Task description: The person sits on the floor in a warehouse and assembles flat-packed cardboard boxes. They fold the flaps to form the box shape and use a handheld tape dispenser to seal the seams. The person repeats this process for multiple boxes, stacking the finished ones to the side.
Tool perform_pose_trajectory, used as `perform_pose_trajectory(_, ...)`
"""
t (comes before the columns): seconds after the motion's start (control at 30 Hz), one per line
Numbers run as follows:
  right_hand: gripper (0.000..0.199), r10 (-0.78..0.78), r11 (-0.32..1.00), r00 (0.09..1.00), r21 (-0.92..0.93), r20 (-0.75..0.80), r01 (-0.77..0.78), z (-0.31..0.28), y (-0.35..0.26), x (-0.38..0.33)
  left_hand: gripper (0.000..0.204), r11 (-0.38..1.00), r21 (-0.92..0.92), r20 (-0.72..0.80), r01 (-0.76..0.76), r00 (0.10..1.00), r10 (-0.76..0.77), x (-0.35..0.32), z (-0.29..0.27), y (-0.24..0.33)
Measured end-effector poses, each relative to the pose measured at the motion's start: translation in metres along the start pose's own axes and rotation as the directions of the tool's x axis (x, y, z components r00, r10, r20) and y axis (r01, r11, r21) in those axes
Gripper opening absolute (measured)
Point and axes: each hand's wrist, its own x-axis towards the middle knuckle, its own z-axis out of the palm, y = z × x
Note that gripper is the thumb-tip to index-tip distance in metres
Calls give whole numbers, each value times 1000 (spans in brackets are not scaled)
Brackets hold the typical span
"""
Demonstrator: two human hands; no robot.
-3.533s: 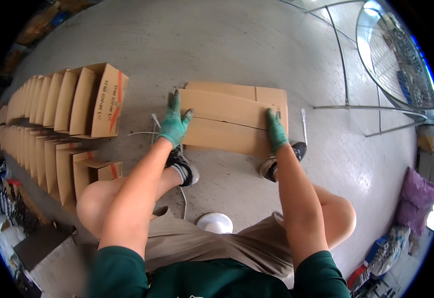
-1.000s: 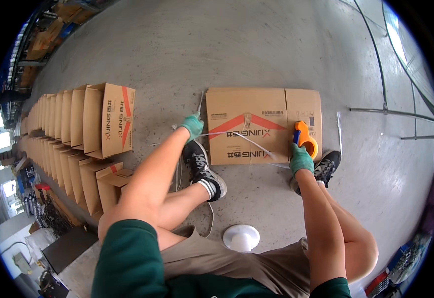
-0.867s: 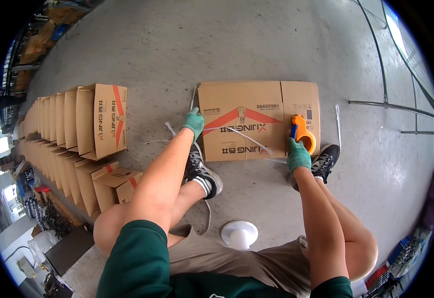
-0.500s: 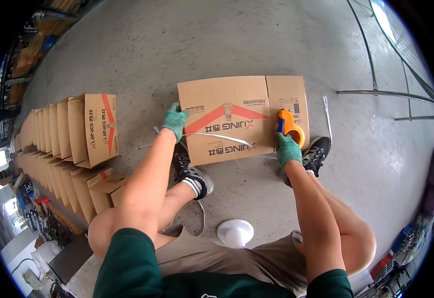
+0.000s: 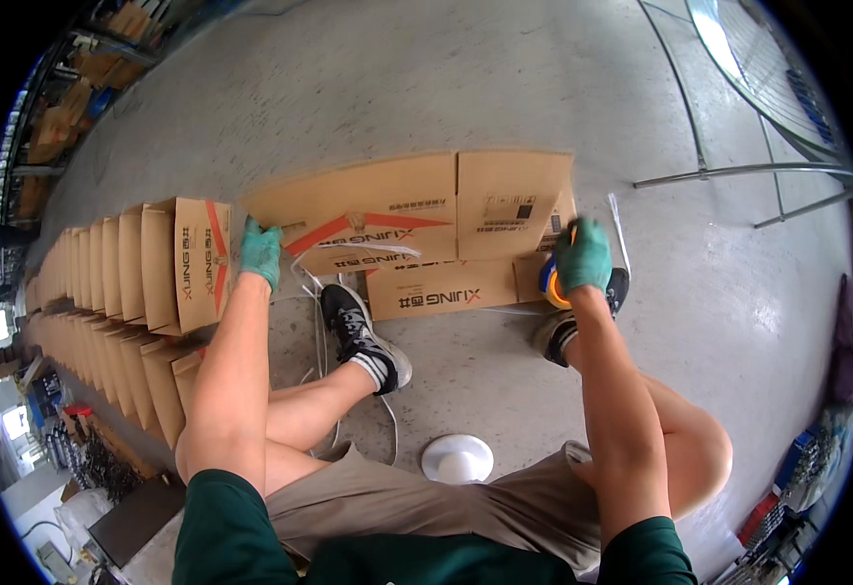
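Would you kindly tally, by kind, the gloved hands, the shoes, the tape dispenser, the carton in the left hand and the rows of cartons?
Gloved hands: 2 (left hand, right hand)
Shoes: 2
Tape dispenser: 1
Carton in the left hand: 1
Rows of cartons: 2
Total: 8

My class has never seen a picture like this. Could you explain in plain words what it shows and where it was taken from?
There is no machine here: these are a person's own two hands, in green gloves. The view comes from a fisheye camera worn on the head, looking down, so straight edges bend. The left hand grips the edge of a flattened carton, tilted up above another flat carton on the floor. The right hand holds a tape dispenser, partly hidden by the glove. Rows of cartons stand left.
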Motion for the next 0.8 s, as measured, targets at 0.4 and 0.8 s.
perform_pose_trajectory(0.4, 67, -627, 729, 759, -211, 178, 651, -93, -94, -23, 47, 956, 291, 18, -25, 1000, 21, -61, 12, 70)
perform_pose_trajectory(0.8, 18, -655, 677, 699, -189, 287, 712, -134, -104, -61, 47, 617, 770, 1, -164, 967, 257, -91, 14, 89)
